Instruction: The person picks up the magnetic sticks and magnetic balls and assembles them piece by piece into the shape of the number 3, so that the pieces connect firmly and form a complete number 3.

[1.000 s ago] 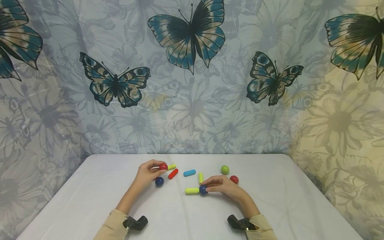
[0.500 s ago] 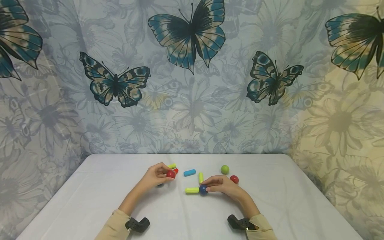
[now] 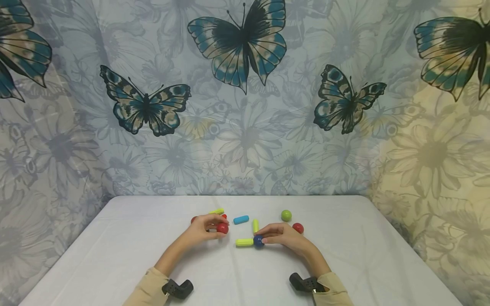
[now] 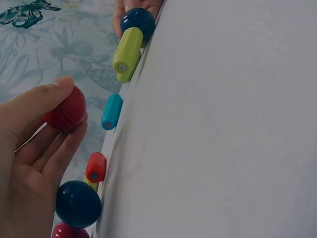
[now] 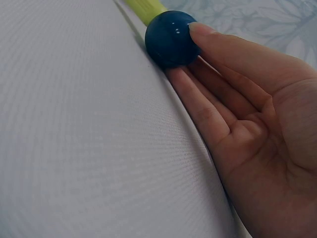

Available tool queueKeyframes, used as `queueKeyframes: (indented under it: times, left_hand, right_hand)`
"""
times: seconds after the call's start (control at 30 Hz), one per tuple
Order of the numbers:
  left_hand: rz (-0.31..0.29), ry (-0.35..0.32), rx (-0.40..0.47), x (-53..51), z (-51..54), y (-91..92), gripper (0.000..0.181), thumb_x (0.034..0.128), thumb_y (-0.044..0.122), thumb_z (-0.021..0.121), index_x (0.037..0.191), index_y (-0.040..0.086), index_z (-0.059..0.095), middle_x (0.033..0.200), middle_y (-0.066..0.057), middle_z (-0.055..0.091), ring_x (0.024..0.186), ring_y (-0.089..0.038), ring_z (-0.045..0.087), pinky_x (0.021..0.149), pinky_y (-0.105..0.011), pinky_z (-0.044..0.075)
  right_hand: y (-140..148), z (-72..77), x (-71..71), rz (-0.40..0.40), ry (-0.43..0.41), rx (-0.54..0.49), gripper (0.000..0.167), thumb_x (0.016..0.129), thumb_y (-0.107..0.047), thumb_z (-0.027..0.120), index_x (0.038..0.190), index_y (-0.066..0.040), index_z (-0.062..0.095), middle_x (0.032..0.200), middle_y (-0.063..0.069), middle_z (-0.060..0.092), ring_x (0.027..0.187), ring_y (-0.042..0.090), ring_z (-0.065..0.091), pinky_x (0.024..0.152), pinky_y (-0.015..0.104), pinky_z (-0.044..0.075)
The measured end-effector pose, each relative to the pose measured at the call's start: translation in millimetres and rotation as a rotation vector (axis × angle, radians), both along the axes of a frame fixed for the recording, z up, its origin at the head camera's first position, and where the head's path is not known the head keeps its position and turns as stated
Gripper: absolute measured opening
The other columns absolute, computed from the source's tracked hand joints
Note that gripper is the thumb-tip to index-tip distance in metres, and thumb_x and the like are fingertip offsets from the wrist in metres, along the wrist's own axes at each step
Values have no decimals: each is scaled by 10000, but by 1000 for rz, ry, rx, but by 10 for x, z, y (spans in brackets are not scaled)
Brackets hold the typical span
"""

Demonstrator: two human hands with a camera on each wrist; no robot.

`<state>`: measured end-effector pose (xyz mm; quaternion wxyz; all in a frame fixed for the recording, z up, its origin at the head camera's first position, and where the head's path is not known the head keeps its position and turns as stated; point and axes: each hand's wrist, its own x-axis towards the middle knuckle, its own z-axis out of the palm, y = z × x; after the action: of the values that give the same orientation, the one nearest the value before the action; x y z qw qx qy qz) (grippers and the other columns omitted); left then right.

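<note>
My left hand (image 3: 203,229) pinches a glossy red ball (image 3: 222,228) between thumb and fingers; in the left wrist view that ball (image 4: 69,110) is raised off the table. With thumb and fingertips, my right hand (image 3: 287,237) holds a dark blue ball (image 3: 258,242) low at the white cloth. A yellow-green ridged stick (image 3: 244,242) lies end-on against this blue ball, pointing left. Just behind them is a second yellow-green stick (image 3: 255,226). A blue stick (image 3: 241,219) lies between the two hands, further back. Another blue ball (image 4: 78,204) sits under my left hand, mostly hidden from the head view.
Behind my left hand are a red stick (image 4: 96,167), a yellow-green stick (image 3: 217,211) and another red ball (image 3: 194,219), partly covered. Beyond my right hand rest a green ball (image 3: 286,215) and a red ball (image 3: 298,228). A butterfly-patterned cloth hangs behind the table.
My left hand has carried its red ball to the right and nearer, away from the back yellow-green stick. The right hand keeps its hold on the blue ball in place.
</note>
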<state>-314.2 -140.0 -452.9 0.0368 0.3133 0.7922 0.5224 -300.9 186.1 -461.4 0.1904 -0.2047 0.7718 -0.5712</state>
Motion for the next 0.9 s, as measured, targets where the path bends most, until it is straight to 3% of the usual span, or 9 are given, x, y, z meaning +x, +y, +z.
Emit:
queueKeyframes:
  times: [0.27, 0.57, 0.9]
  left_hand:
    - [2, -20, -43, 39, 33, 52, 367, 810, 157, 793, 1155, 118, 674, 1168, -101, 695, 1107, -184, 636, 949, -231, 532]
    - [-32, 5, -88, 95, 60, 112, 352, 807, 135, 791, 1139, 117, 677, 1159, -94, 697, 1099, -161, 643, 930, -162, 511]
    - [-58, -9, -147, 147, 49, 172, 357, 803, 143, 794, 1138, 139, 669, 1154, -47, 703, 1099, -198, 648, 946, -259, 538]
  right_hand:
    - [0, 0, -7, 7, 5, -2, 354, 910, -203, 682, 1231, -57, 657, 1283, 122, 659, 1175, 182, 637, 1012, 305, 507]
    - [4, -20, -21, 9, 12, -1, 346, 913, -198, 679, 1230, -61, 658, 1284, 121, 659, 1169, 169, 640, 1020, 314, 504]
    - [7, -18, -21, 15, 12, -8, 348, 910, -187, 682, 1229, -51, 658, 1279, 124, 661, 1168, 167, 641, 1009, 294, 507]
